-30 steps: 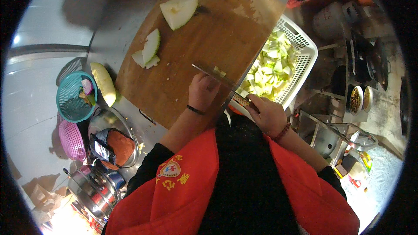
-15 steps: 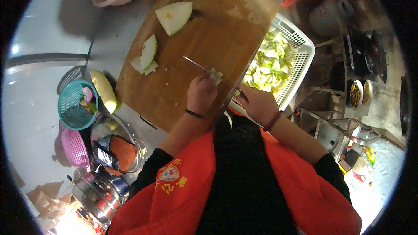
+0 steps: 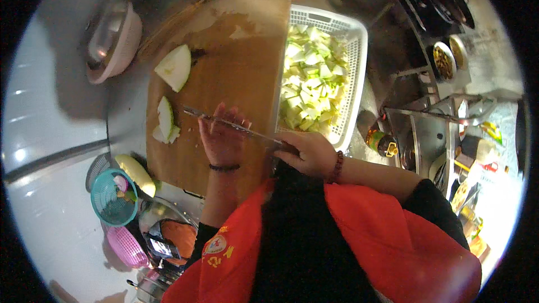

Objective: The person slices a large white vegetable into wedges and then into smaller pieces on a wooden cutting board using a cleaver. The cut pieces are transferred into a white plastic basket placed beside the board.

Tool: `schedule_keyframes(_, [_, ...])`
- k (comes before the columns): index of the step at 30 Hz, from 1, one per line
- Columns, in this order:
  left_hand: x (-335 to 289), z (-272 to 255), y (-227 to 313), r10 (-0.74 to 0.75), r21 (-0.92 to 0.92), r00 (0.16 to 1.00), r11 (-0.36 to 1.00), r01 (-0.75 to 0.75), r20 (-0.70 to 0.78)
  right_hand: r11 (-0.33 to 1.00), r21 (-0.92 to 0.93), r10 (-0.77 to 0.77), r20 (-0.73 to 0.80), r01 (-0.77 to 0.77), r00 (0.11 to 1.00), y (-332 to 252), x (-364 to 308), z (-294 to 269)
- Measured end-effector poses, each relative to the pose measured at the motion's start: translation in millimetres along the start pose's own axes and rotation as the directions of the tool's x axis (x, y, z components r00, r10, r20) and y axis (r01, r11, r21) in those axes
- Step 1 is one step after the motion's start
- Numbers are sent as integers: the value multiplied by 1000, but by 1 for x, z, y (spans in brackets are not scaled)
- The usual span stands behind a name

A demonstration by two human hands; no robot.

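Observation:
My right hand (image 3: 310, 156) grips the handle of a kitchen knife (image 3: 255, 134), whose blade points left across the wooden cutting board (image 3: 238, 73). Beneath the blade, my left hand (image 3: 224, 148) lies open, fingers spread upward; it holds nothing that I can see. To its left on the board rest a thin pale-fleshed gourd piece with green skin (image 3: 165, 116) and some smaller offcuts (image 3: 167, 136). A larger gourd wedge (image 3: 175, 67) sits farther back. Against the board's right edge stands a white plastic basket (image 3: 359, 73) heaped with chopped gourd chunks (image 3: 311, 87).
At the left are a pale yellow elongated gourd (image 3: 136, 175), a teal basket (image 3: 114, 213), a pink basket (image 3: 128, 247) and a phone (image 3: 163, 247). A pale pink basin (image 3: 126, 45) stands at the back left. A bottle (image 3: 384, 145) and metal rack (image 3: 432, 113) are at the right.
My left hand has left the small pieces by the blade and opened. The knife has turned and come up in my right hand. The small cut pieces beside the blade no longer show there. The view has turned.

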State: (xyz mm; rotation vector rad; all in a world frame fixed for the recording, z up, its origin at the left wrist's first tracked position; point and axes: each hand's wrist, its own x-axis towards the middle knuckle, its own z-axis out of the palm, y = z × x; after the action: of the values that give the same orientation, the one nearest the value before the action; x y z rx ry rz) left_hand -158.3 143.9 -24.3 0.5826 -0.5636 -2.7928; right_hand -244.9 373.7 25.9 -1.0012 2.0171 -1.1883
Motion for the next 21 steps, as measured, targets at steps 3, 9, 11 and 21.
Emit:
schedule_keyframes(3, [-8, 4, -5, -49, -37, 987, 998, 55, 153, 991, 103, 80, 15, -81, 997, 3, -10, 1])
schedule_keyframes(9, [-56, -38, -16, 134, 436, 949, 900, 4, -284, 993, 112, 40, -16, -38, 999, 11, -32, -5])
schedule_keyframes(11, [-93, -58, -7, 176, 687, 914, 714, 137, -366, 998, 64, 2, -51, 1, 999, 15, -37, -8])
schedule_keyframes(21, [-289, -145, 8, -47, 741, 741, 18, 671, -670, 988, 43, 150, 8, -150, 989, 29, -45, -18])
